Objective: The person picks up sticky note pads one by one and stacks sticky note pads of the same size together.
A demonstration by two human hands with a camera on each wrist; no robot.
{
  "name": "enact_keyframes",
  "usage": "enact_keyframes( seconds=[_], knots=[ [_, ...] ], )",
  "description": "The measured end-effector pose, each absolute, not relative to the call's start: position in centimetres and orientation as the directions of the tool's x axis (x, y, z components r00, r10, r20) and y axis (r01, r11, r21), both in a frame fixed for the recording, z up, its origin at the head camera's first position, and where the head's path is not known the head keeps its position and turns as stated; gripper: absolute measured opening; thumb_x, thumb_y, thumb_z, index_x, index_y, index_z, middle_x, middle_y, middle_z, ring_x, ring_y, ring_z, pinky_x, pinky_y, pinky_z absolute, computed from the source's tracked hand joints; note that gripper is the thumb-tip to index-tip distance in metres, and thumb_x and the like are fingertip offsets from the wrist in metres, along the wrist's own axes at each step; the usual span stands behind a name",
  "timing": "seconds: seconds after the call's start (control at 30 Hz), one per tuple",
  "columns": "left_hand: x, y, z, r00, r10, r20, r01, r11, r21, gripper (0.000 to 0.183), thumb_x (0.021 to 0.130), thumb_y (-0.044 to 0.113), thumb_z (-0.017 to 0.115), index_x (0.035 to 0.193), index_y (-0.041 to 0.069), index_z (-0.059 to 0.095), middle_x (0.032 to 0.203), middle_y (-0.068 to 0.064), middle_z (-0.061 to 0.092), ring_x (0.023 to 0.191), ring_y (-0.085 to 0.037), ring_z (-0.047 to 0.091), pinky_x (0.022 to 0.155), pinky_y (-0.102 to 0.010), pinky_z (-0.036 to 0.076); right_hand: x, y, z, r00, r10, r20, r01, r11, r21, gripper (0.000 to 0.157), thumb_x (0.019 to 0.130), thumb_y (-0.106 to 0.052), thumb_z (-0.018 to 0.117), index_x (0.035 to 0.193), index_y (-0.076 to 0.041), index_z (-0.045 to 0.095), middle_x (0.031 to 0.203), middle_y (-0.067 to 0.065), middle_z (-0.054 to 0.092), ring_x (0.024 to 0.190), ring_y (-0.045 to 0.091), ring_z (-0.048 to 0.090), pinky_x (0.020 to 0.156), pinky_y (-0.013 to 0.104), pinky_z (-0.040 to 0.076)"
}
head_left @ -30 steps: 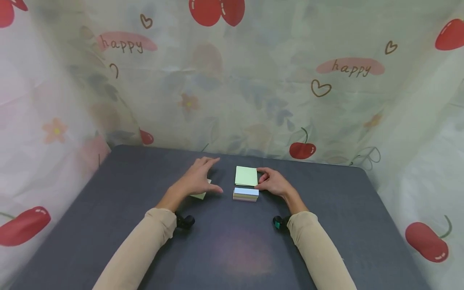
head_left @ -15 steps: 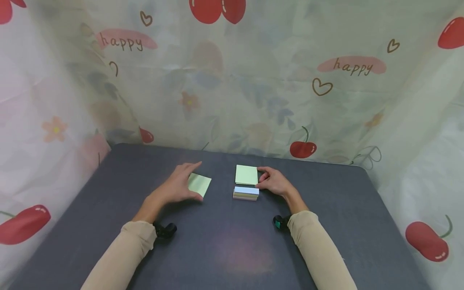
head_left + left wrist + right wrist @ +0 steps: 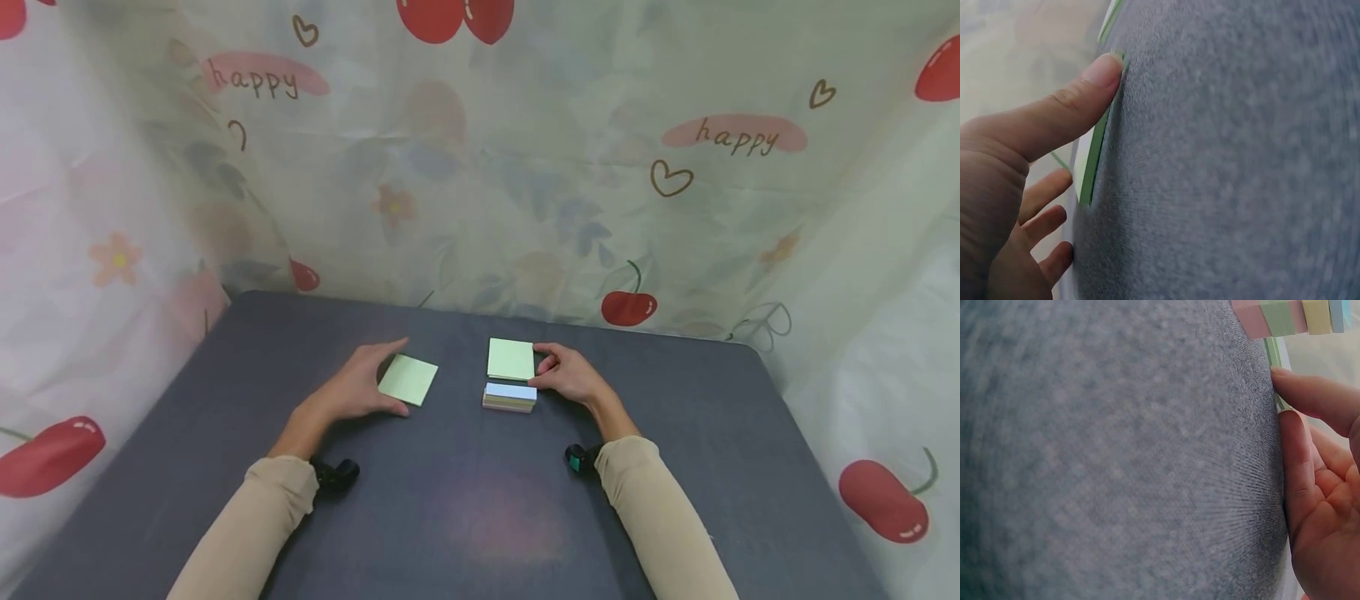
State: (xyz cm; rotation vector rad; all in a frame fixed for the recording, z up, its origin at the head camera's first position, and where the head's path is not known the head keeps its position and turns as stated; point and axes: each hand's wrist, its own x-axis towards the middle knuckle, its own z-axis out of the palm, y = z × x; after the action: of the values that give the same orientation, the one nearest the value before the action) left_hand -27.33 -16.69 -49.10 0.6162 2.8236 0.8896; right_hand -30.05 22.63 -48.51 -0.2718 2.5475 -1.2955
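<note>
My left hand (image 3: 358,383) spreads thumb and fingers around a pale green sticky note pad (image 3: 408,380) lying flat at a slant. In the left wrist view the thumb (image 3: 1066,109) overlaps the pad's green edge (image 3: 1092,165); whether it presses on it, I cannot tell. My right hand (image 3: 572,375) holds a second pale green sticky note pad (image 3: 512,360) at its right corners, between thumb and index finger, the other fingers curled in. Just in front of that pad sits a stack of sticky notes (image 3: 510,398), layered pink, green, yellow and blue (image 3: 1279,317).
The dark grey table (image 3: 480,492) reaches back to a patterned cloth curtain (image 3: 480,183), which also hangs at both sides. Dark devices are strapped to the left wrist (image 3: 337,475) and the right wrist (image 3: 581,458).
My left hand has moved left, from between the two green pads to around the slanted one, which stays in place. The right hand keeps its hold, and the view shifts slightly.
</note>
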Motion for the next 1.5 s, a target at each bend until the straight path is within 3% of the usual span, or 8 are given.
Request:
enact_keyframes(
  seconds=[0.3, 0.57, 1.03, 1.3, 1.5],
  knots=[
    [-27.4, -17.2, -49.3, -0.907, 0.420, 0.032, 0.358, 0.728, 0.585, 0.106, 0.075, 0.039, 0.091, 0.159, 0.008, 0.035, 0.161, -0.017, 0.041, 0.149, -0.042, 0.035, 0.119, -0.061, 0.029, -30.0, 22.6, -48.5, -0.949, -0.281, -0.144, -0.054, 0.592, -0.804, 0.070, 0.087, -0.013, 0.081, 0.147, 0.000, 0.049, 0.097, 0.009, 0.065, 0.078, 0.015, 0.055, 0.074, 0.029, 0.044],
    [-27.3, -17.1, -49.3, -0.921, 0.389, 0.014, 0.323, 0.745, 0.584, 0.101, 0.078, 0.037, 0.090, 0.159, 0.011, 0.036, 0.160, -0.014, 0.043, 0.149, -0.041, 0.035, 0.119, -0.060, 0.031, -30.0, 22.5, -48.5, -0.950, -0.275, -0.147, -0.045, 0.590, -0.806, 0.069, 0.087, -0.013, 0.081, 0.147, -0.001, 0.049, 0.097, 0.010, 0.065, 0.080, 0.017, 0.055, 0.075, 0.029, 0.045],
    [-27.0, -16.4, -48.9, -0.935, 0.355, 0.026, 0.308, 0.770, 0.558, 0.100, 0.075, 0.036, 0.092, 0.157, 0.011, 0.041, 0.151, -0.020, 0.047, 0.141, -0.041, 0.042, 0.113, -0.059, 0.038, -29.9, 22.5, -48.6, -0.949, -0.282, -0.144, -0.053, 0.589, -0.806, 0.069, 0.088, -0.014, 0.080, 0.147, 0.000, 0.049, 0.097, 0.010, 0.065, 0.079, 0.016, 0.055, 0.074, 0.029, 0.045],
    [-26.9, -15.5, -48.7, -0.958, 0.287, -0.026, 0.208, 0.752, 0.626, 0.094, 0.073, 0.028, 0.094, 0.152, 0.010, 0.047, 0.146, -0.020, 0.034, 0.131, -0.038, 0.047, 0.109, -0.056, 0.042, -30.1, 22.6, -48.9, -0.949, -0.280, -0.143, -0.047, 0.575, -0.817, 0.068, 0.086, -0.014, 0.081, 0.146, 0.000, 0.051, 0.095, 0.009, 0.065, 0.078, 0.016, 0.054, 0.073, 0.029, 0.044],
    [-27.0, -15.4, -48.7, -0.956, 0.291, -0.029, 0.202, 0.729, 0.654, 0.092, 0.071, 0.028, 0.094, 0.147, 0.007, 0.048, 0.145, -0.020, 0.047, 0.128, -0.036, 0.051, 0.108, -0.054, 0.043, -30.2, 22.7, -48.9, -0.951, -0.277, -0.138, -0.048, 0.573, -0.818, 0.068, 0.087, -0.014, 0.081, 0.146, 0.000, 0.050, 0.095, 0.010, 0.065, 0.077, 0.015, 0.054, 0.072, 0.028, 0.044]
  ],
)
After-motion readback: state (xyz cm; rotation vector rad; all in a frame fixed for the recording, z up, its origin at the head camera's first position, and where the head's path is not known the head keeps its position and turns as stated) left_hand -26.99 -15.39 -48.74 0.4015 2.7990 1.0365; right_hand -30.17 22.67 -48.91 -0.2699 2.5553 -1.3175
